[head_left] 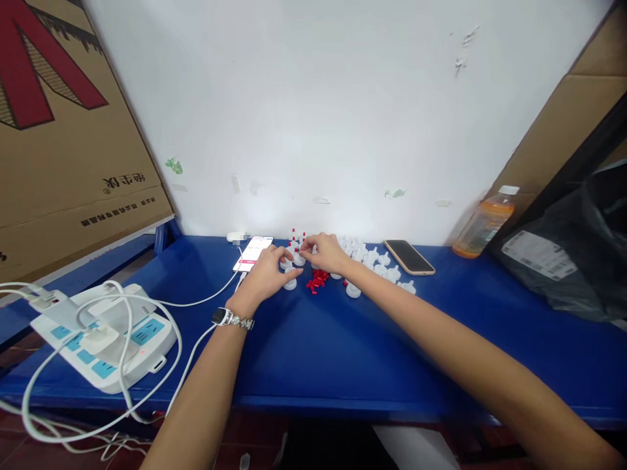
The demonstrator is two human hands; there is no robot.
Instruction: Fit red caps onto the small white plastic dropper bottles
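My left hand (269,269), a watch on its wrist, is over the table with thumb and fingers apart, beside small white disc-based plastic pieces with a narrow stem. One such white piece (290,284) stands just under its thumb. Opposite it, my right hand (326,253) pinches at a small red cap (296,250) above another white piece; the fingertips partly hide it. Right behind the hands, several white pieces stand upright with red tips (293,232). A pile of loose red caps (318,281) lies below my right hand. More white pieces (379,262) spread out beyond the right wrist.
On the blue table (304,352), a lit phone (255,253) lies left and a dark-screened phone (409,256) right. A power strip (105,346) with looping white cables fills the left end. An orange drink bottle (484,222) and black plastic bag (568,241) stand right, a cardboard box (73,150) left.
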